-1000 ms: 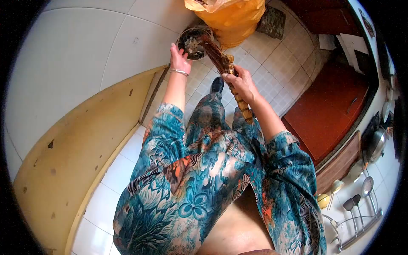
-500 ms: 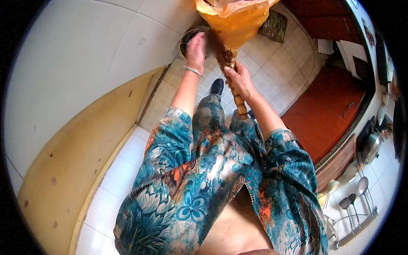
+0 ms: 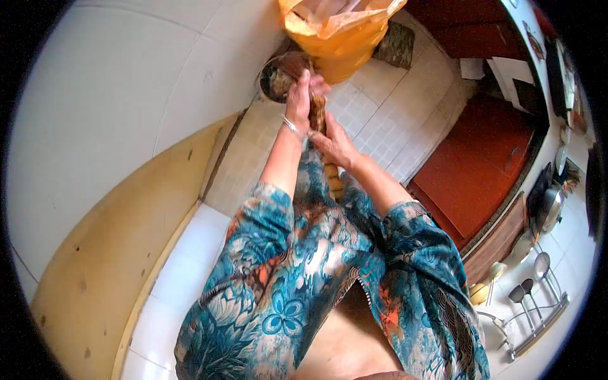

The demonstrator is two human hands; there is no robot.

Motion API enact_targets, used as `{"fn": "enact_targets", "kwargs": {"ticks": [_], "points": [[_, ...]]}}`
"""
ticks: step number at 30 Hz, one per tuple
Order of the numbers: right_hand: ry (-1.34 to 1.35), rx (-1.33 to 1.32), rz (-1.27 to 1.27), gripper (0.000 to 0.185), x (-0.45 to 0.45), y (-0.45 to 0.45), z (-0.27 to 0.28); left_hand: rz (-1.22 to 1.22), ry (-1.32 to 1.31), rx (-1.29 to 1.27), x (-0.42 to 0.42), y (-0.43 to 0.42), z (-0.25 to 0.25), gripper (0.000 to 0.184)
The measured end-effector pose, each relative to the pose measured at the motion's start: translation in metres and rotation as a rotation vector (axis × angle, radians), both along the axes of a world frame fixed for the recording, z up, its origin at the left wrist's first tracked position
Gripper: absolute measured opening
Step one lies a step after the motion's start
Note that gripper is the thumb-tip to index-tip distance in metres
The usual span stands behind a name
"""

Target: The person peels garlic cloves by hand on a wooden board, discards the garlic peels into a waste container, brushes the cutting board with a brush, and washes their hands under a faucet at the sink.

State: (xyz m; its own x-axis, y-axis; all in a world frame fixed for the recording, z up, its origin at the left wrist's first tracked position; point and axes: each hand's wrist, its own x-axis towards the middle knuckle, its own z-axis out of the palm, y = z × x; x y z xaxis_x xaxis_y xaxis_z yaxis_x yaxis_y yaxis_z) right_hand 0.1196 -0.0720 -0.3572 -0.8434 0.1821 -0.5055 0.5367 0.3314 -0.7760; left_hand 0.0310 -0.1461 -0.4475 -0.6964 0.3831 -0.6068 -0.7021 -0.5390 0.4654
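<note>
A knobbly, segmented yellow-brown stalk point(image 3: 332, 174) points down toward my lap, its upper part dark and rough. My right hand point(image 3: 337, 144) is closed around its middle, thumb on top. My left hand point(image 3: 300, 104), with a bracelet at the wrist, wraps the upper end, and its fingertips are slightly blurred. Just beyond that hand a dark brown mass point(image 3: 294, 64) shows above a round bin point(image 3: 263, 88); I cannot tell whether it is joined to the stalk. An open yellow-orange plastic bag point(image 3: 345, 54) stands past both hands.
At the left are a pale wall panel point(image 3: 126, 76) and a worn yellow board point(image 3: 107, 253). Red cabinet doors point(image 3: 475, 164) line the right. Several ladles and skimmers point(image 3: 529, 297) hang at the lower right. A dark mat point(image 3: 396, 45) lies on the tiled floor behind the bag.
My left hand has come down and right onto the stalk's upper end. My right hand and the stalk have shifted left and toward me. The bag appears slightly further left.
</note>
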Motion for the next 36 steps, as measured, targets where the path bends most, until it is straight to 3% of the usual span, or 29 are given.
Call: {"fn": "enact_targets", "kwargs": {"ticks": [1, 2, 5, 6, 7, 9, 11, 13, 14, 16, 17, 18, 23, 25, 26, 27, 29, 30, 31, 32, 36], "points": [[-0.128, -0.025, 0.037, 0.042, -0.006, 0.0, 0.014, -0.135, -0.011, 0.151, -0.001, -0.003, 0.008, 0.064], [-0.124, 0.015, 0.014, 0.044, -0.003, 0.016, -0.008, -0.049, 0.027, 0.046, -0.005, -0.009, 0.01, 0.069], [0.229, 0.183, -0.101, 0.041, -0.009, 0.026, 0.03, 0.165, 0.1, -0.111, -0.029, -0.041, -0.002, 0.079], [0.191, 0.145, -0.161, 0.038, -0.01, 0.015, 0.027, 0.15, 0.092, -0.11, -0.03, -0.036, 0.002, 0.077], [0.091, 0.138, -0.028, 0.036, 0.001, 0.011, 0.0, 0.139, 0.087, -0.106, -0.027, -0.029, 0.006, 0.076], [-0.014, 0.132, 0.313, 0.042, -0.001, 0.003, 0.007, 0.086, 0.084, -0.044, -0.024, -0.018, 0.019, 0.063], [0.06, 0.131, 0.098, 0.048, 0.002, 0.015, 0.012, 0.101, 0.055, 0.002, -0.026, -0.023, 0.019, 0.055], [0.238, 0.176, -0.13, 0.058, 0.001, 0.019, 0.041, 0.216, 0.228, -0.124, -0.033, -0.052, -0.002, 0.061], [0.31, 0.163, -0.236, 0.056, 0.003, 0.016, 0.035, 0.313, 0.102, -0.127, -0.034, -0.056, 0.0, 0.067], [0.272, 0.221, -0.033, 0.057, 0.023, 0.001, -0.02, 0.148, 0.121, -0.068, -0.018, -0.035, 0.028, 0.07], [0.145, -0.033, 0.273, 0.058, 0.017, 0.005, -0.008, -0.114, 0.078, 0.14, -0.024, -0.011, 0.017, 0.067], [-0.036, -0.016, 0.164, 0.059, 0.018, -0.006, 0.025, -0.062, 0.096, 0.129, -0.022, -0.008, 0.026, 0.065], [0.327, 0.268, -0.35, 0.064, 0.034, 0.02, 0.069, 0.207, 0.253, -0.167, -0.045, -0.015, 0.038, 0.056], [0.515, 0.31, 0.025, 0.068, 0.05, 0.035, -0.031, -0.102, 0.291, -0.037, -0.022, 0.031, 0.088, 0.054], [0.425, 0.281, 0.067, 0.071, 0.062, 0.027, -0.02, -0.248, 0.434, -0.026, -0.014, 0.052, 0.076, 0.048], [0.349, 0.228, -0.05, 0.071, 0.075, 0.03, 0.006, -0.295, 0.502, -0.025, -0.008, 0.071, 0.07, 0.043], [0.188, 0.118, -0.274, 0.071, 0.11, 0.058, 0.066, -0.103, 0.587, 0.018, 0.002, 0.101, 0.062, 0.043], [0.226, 0.109, -0.345, 0.074, 0.136, 0.076, 0.068, -0.21, 0.567, -0.149, 0.012, 0.095, 0.097, 0.044], [0.158, 0.07, -0.477, 0.074, 0.16, 0.084, 0.087, -0.172, 0.71, -0.166, 0.006, 0.099, 0.077, 0.041], [0.217, 0.315, -0.555, 0.075, 0.191, 0.099, 0.075, -0.255, 0.702, -0.211, 0.007, 0.106, 0.065, 0.039], [0.391, 0.524, -0.87, 0.076, 0.295, 0.098, 0.123, -0.823, 0.936, -0.283, 0.076, 0.104, 0.021, 0.03]]}}
